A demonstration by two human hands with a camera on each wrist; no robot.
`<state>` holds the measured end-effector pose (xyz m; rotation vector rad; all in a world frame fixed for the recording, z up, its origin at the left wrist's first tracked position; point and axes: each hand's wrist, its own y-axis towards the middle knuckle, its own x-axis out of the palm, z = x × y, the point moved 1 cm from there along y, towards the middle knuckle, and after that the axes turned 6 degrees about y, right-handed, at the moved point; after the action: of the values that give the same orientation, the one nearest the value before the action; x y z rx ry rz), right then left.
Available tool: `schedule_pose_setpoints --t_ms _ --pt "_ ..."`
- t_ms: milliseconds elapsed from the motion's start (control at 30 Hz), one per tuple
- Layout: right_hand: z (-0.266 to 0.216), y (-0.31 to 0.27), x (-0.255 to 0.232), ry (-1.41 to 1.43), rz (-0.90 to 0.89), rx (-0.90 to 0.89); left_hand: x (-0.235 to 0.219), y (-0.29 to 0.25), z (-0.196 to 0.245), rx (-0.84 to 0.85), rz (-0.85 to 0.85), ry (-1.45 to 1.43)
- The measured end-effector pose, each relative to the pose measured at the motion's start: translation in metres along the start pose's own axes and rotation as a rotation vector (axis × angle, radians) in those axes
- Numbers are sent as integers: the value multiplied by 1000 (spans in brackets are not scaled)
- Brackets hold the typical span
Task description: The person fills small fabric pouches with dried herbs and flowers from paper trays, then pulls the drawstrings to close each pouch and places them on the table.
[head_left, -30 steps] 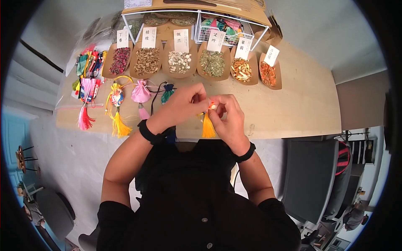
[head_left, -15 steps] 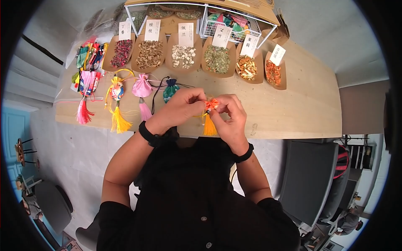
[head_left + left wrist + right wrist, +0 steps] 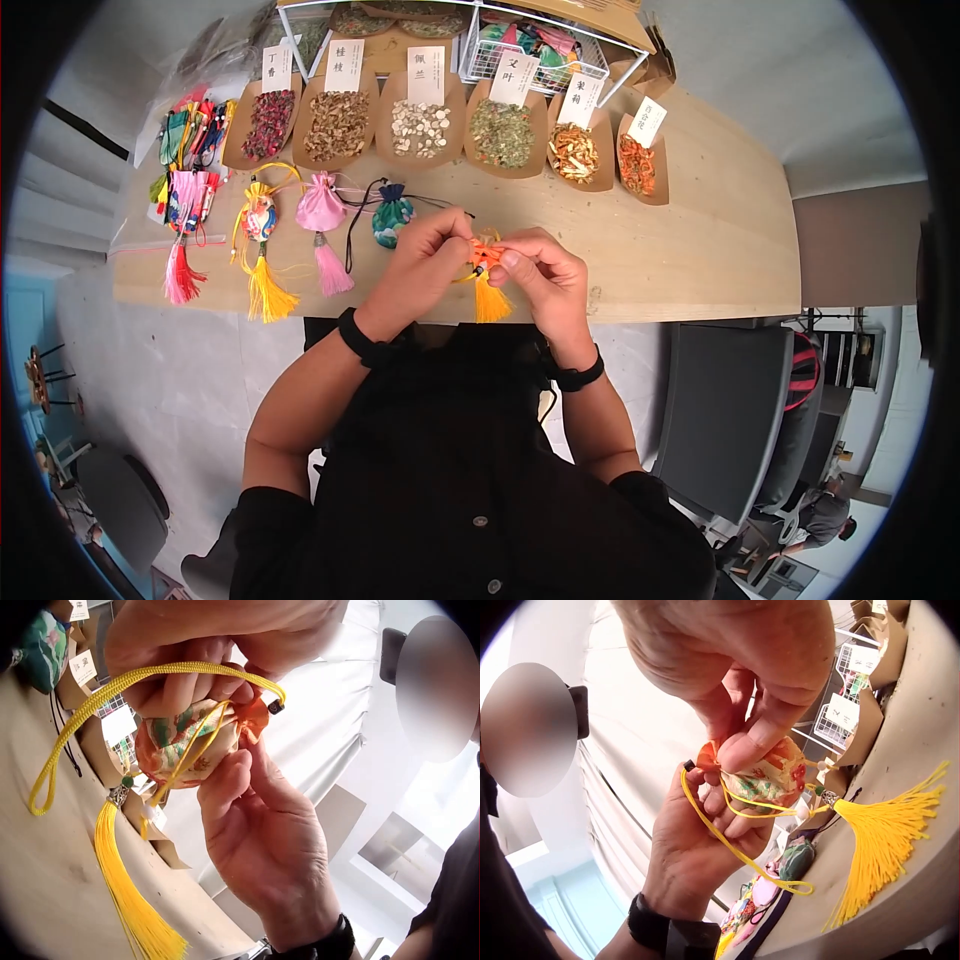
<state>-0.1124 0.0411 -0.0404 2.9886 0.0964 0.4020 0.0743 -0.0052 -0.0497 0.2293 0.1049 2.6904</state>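
Observation:
Between my two hands is a small drawstring sachet pouch in cream and orange floral cloth with a gathered orange mouth. My left hand pinches the gathered mouth from one side. From the other side my right hand pinches it between thumb and fingers. A yellow cord loops from the pouch's neck, with a dark bead near the mouth. Below the pouch hangs a yellow tassel with a metal cap. Fingers hide part of the pouch in each view.
Finished-looking tasselled pouches, among them a pink one and a green one, lie left of my hands. Behind stand several paper trays of dried herbs with label cards. A white rack and wire basket stand at the back.
The orange mouth, mostly hidden by fingers at first, has come into sight between my fingertips. Both hands stay at the pouch, and the head view has shifted slightly.

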Motion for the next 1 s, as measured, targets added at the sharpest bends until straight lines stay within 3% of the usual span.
schedule_pose_setpoints --t_ms 167,467,567,800,1000 --pt "-1 -3 1 -20 13 -36 4 -2 -1 -104 16 -226" --pt "-2 -6 5 -114 -6 -53 2 -3 -4 -45 56 -184" --pt "-1 -3 6 -176 13 -20 9 -6 -5 111 59 80" --pt "9 -8 -3 -171 92 40 13 -12 9 47 0 379" --pt "10 -11 -6 -184 177 7 16 -7 3 369 53 781"
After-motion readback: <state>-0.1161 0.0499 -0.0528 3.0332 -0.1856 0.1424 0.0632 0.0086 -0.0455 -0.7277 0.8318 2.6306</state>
